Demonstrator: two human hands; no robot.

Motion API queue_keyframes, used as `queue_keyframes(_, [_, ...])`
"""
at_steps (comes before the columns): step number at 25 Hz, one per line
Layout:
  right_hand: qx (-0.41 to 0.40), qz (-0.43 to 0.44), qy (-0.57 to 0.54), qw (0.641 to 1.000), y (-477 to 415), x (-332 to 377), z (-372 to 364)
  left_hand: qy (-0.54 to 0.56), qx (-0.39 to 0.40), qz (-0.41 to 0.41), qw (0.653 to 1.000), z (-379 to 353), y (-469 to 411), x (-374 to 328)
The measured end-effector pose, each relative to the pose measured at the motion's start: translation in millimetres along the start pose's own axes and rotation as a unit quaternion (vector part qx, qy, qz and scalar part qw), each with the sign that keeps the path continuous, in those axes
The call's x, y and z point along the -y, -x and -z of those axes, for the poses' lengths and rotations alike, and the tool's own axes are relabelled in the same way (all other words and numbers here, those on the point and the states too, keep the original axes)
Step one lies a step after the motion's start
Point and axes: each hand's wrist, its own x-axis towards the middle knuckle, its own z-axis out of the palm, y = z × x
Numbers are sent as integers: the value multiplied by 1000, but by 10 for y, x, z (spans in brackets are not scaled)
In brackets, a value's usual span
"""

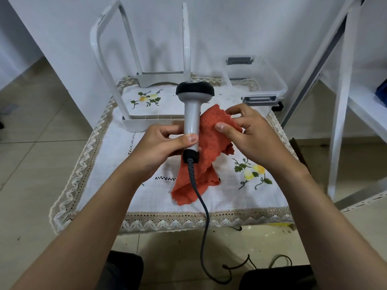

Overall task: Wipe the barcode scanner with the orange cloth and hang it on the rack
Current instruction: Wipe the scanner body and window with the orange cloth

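One grey plastic barcode scanner with black head (191, 114) held upright, left hand (161, 147) curled round its lower handle, thumb across the front; one orange knitted cloth (211, 143) pinched in right hand (251, 135), touching the handle's right side, draping below; one white metal rack (109, 80) stands behind, apart.

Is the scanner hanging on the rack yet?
No, the left hand grips the barcode scanner by its handle in front of the rack, while the right hand pinches the orange cloth beside it.
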Motion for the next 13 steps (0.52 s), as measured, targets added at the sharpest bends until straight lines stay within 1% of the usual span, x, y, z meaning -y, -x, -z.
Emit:
queue_keyframes(2, [-100, 42, 81, 991, -28, -28, 27, 0, -10, -5, 1000, -20, 15, -17])
queue_keyframes(3, [-148, 65, 101, 982, -33, -23, 46, -5, -17, -8, 1000, -29, 24, -25])
queue_keyframes(4, [-177, 89, 104, 975, -32, -6, 62, -11, -24, -11, 1000, -35, 32, -29])
queue_keyframes(5, [-189, 112, 93, 971, -21, 24, 66, -16, -29, -15, 999, -38, 41, -36])
queue_keyframes(6, [-189, 127, 76, 971, -8, 62, 62, -20, -33, -19, 999, -35, 45, -34])
queue_keyframes(7, [-176, 126, 58, 975, 6, 101, 54, -23, -35, -22, 999, -30, 53, -35])
queue_keyframes(8, [-147, 108, 43, 982, 13, 124, 43, -23, -36, -24, 999, -24, 60, -32])
queue_keyframes(10, [-80, 64, 49, 994, 11, 113, 18, -22, -35, -24, 999, -16, 79, -31])
queue_keyframes(13, [-51, 44, 27, 997, 8, 80, 29, -26, -32, -25, 999, 4, 99, -26])
